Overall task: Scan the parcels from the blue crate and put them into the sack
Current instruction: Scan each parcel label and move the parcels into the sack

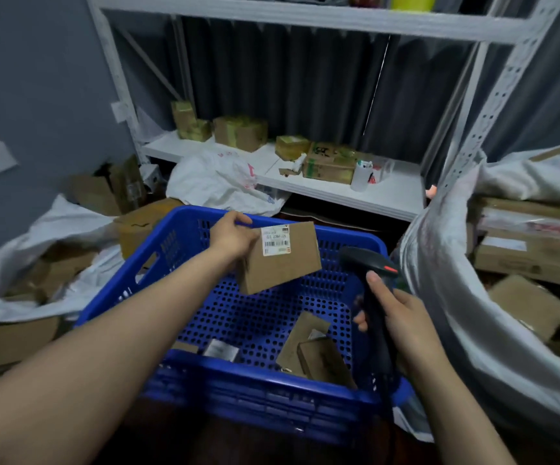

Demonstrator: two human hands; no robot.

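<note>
My left hand (230,234) grips a small brown cardboard parcel (285,268) by its left end and holds it tilted above the blue crate (184,236), its white barcode label facing up. My right hand (396,308) grips a black barcode scanner (367,263) by the handle, its head pointing toward the parcel from the right. A few small parcels (318,355) lie on the crate's perforated bottom near the front. The white sack (446,270) stands open at the right, with several boxes inside it.
A white metal shelf (355,193) behind the crate carries several taped boxes and a white cup. A second white sack (37,263) with boxes lies at the left, loose cartons around it. A crumpled white bag (218,184) rests beyond the crate.
</note>
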